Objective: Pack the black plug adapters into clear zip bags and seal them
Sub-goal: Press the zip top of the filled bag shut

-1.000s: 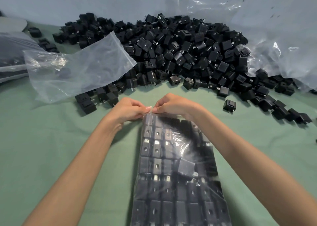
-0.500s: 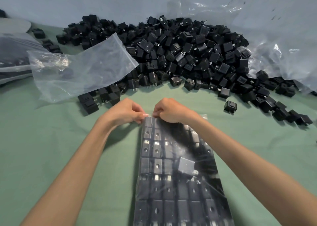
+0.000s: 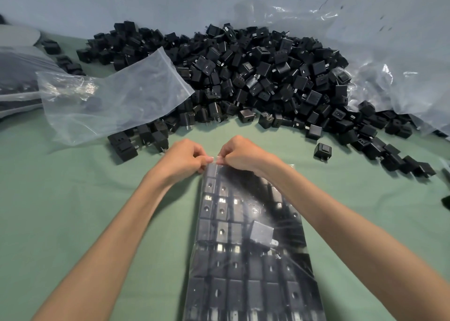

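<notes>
Both hands, left hand (image 3: 185, 158) and right hand (image 3: 239, 153), pinch the zip edge of the filled bag (image 3: 250, 247) at frame centre, likely pressing it sealed. Loose adapters (image 3: 243, 77) heap above; an empty bag (image 3: 109, 96) waits upper left.

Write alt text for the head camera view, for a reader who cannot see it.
A person's left hand and right hand pinch the top edge of a clear zip bag packed with rows of black plug adapters, lying on a green cloth. Behind sits a large loose pile of adapters, with an empty zip bag resting against its left side.
</notes>
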`<action>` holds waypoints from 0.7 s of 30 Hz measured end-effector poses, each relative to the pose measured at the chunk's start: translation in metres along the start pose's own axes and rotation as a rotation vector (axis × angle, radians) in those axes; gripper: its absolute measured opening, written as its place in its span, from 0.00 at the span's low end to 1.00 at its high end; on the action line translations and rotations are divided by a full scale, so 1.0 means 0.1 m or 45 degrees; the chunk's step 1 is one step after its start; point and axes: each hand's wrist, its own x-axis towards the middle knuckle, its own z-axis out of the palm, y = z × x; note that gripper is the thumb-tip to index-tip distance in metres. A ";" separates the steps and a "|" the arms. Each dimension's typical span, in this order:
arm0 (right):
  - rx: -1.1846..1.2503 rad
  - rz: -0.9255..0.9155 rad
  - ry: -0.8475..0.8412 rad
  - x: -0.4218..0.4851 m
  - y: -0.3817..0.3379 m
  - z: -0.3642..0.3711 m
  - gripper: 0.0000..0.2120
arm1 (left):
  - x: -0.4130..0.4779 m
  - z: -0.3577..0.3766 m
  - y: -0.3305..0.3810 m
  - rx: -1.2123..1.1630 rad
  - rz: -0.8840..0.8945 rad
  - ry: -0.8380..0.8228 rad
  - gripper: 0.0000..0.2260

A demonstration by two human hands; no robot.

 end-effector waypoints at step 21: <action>-0.065 0.122 -0.192 -0.01 0.09 -0.28 0.01 | 0.02 -0.08 0.07 -0.072 -0.101 -0.156 0.06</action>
